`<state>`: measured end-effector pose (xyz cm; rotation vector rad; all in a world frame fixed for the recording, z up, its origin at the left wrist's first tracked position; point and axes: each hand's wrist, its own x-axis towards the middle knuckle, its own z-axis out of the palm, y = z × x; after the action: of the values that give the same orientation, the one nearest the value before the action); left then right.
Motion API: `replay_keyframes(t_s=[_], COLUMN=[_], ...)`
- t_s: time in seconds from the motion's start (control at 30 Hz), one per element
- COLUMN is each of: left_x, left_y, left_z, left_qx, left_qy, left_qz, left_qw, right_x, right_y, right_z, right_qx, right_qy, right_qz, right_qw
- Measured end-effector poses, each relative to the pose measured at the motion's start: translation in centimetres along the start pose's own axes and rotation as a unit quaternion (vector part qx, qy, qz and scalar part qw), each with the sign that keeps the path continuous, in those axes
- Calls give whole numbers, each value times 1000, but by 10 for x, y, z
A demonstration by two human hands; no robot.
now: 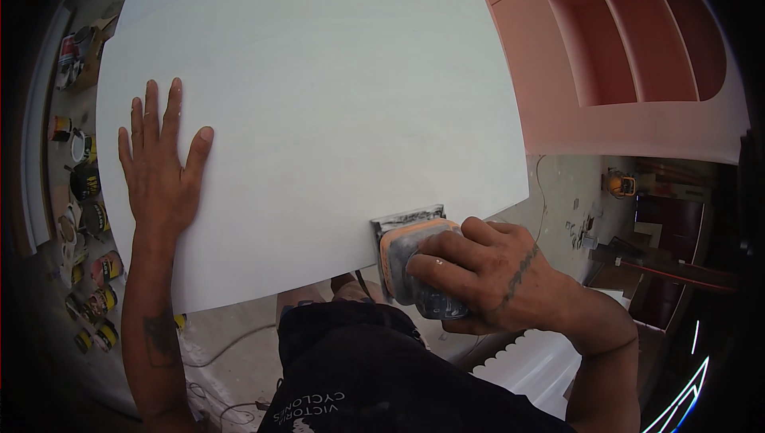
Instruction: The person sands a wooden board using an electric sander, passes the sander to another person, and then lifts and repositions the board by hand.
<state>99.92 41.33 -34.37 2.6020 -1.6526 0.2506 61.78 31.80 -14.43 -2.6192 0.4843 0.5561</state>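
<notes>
A large white panel (319, 106) lies flat in front of me. My left hand (163, 166) rests on its left side, palm down with the fingers spread. At the panel's near right edge, my right hand (486, 270) is wrapped round a palm sander (406, 246), a grey dusty body with an orange band. The sander's black-and-white base sits on the panel and partly overhangs the near edge. My fingers hide part of its top and rear.
Several paint cans (100, 266) stand on the floor along the left. A pink cabinet (542, 43) with open compartments is at the far right. A cable (231, 345) trails on the floor below the panel. A white scalloped piece (530, 365) lies near my right forearm.
</notes>
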Motion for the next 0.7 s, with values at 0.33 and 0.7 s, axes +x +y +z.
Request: replay_keyframes(t_s=[0.33, 0.7], left_x=[-3, -2], left_y=[2, 0], left_z=[-5, -5], left_qx=[-1, 9], left_qy=[-4, 10], left_qz=[-4, 1], left_qw=[1000, 1000], right_x=[-21, -23], right_y=[26, 30], right_z=[-5, -7], right_qx=[-14, -8], right_qy=[-44, -37], right_qz=[81, 96], right_qw=[996, 995])
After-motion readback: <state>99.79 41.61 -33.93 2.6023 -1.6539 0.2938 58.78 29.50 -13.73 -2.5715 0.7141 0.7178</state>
